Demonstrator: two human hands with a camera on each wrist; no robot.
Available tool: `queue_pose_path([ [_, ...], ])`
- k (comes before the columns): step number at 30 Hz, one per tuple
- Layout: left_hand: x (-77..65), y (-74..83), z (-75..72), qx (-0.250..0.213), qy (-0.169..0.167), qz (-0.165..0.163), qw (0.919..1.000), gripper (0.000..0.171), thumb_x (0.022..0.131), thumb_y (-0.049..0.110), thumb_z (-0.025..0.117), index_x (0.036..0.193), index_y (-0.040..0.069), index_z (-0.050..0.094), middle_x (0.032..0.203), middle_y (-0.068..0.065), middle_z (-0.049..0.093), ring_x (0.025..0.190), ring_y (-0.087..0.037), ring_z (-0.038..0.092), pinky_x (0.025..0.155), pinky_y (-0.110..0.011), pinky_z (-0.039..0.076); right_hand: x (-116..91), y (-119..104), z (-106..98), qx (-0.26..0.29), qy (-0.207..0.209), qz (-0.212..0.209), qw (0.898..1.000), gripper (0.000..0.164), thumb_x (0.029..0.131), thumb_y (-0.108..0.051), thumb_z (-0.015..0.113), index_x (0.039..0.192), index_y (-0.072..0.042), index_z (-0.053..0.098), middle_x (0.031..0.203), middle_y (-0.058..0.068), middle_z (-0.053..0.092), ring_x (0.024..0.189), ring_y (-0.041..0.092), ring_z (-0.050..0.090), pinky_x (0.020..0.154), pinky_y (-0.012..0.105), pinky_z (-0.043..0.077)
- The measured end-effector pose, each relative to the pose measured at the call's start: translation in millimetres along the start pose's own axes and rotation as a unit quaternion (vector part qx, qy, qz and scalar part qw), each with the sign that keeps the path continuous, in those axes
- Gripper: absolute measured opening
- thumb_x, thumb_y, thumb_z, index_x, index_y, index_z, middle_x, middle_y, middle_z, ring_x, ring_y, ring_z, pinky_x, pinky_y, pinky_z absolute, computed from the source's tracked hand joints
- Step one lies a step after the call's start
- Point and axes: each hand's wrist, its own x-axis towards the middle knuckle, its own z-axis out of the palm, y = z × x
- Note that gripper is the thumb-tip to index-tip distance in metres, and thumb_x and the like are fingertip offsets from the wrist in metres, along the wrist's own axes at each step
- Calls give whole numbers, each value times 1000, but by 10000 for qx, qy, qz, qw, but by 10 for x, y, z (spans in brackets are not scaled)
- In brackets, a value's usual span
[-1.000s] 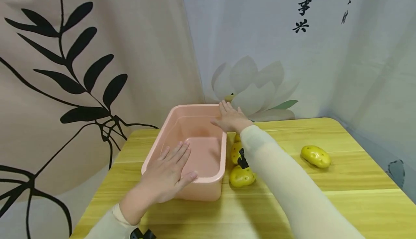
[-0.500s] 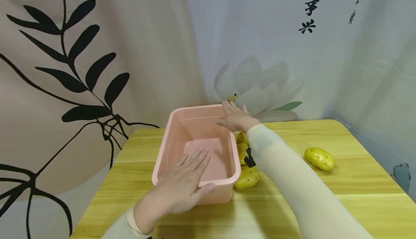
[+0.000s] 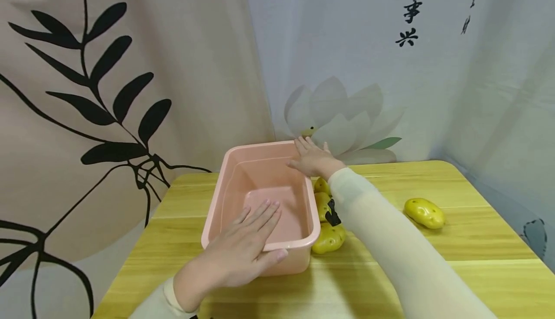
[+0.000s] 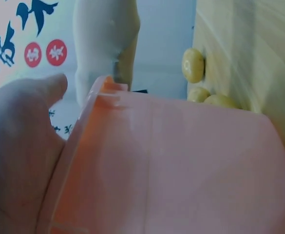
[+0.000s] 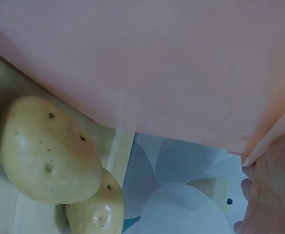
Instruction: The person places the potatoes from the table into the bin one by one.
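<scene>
where fingers (image 3: 261, 215) extend, pink tub (image 3: 260, 173) (potatoes (image 3: 328, 238) beside)

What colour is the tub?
The tub is light pink all over, seen best in the head view.

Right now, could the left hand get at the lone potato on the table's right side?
Probably not directly: the left hand is at the pink tub's near rim, and the right sleeve stretches across between it and the lone potato.
</scene>
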Motion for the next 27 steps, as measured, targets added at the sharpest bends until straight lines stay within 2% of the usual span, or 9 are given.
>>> queue_pose_path([
  [6,-28,-124,-94,-478,-238,129,9985,75,97,65,21,155,19,14,160,7,3,146,-12,-4,117,-44,2,-19,33,22,137,119,-140,9997,85,95,-68,27,156,-14,3,161,3,-2,147,22,-5,112,60,-6],
  [12,-9,-426,-190,-631,-89,-105,9979,70,98,62,25,155,21,19,160,3,8,146,-21,5,114,-57,9,-58,72,15,523,200,-387,9977,76,99,-59,27,155,-10,12,161,10,4,147,28,1,113,60,0],
  [15,70,-653,-229,-658,32,-337,9973,70,99,61,28,154,18,23,160,0,10,146,-25,7,112,-61,10,-99,64,-18,693,367,-540,9955,72,101,-56,25,155,-9,14,160,13,5,147,30,3,113,59,3],
  [19,254,-1015,-262,-710,58,-724,9948,73,98,61,30,154,14,22,160,-6,12,146,-30,8,112,-61,10,-181,40,-50,681,568,-632,9941,72,101,-55,27,154,-8,17,160,14,8,147,31,6,114,59,7],
  [27,642,-1760,-199,-678,30,-1200,9905,79,97,63,30,155,10,18,158,-19,14,144,-39,13,112,-60,16,-224,-92,-17,453,503,-524,9963,78,97,-60,35,155,-10,18,161,14,6,147,31,3,112,62,7],
])
